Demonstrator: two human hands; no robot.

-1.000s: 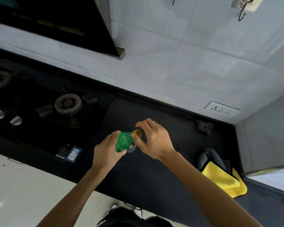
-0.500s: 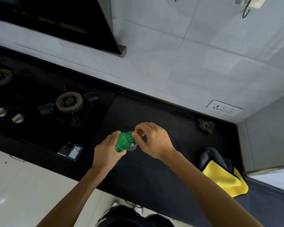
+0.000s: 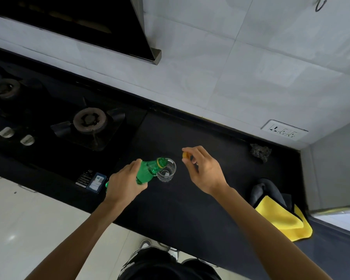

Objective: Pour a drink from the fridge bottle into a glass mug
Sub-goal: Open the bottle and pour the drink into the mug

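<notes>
Green bottle: we are gripping it in our left hand, holding it tilted, open mouth at the glass mug's rim. Mug is standing on the black counter, right of the hob. Our right hand is pinching the yellow cap, just right of the mug.

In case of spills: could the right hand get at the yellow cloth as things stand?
Probably yes: the yellow cloth lies exposed on the counter with nothing between, though the right hand pinches the cap.
</notes>
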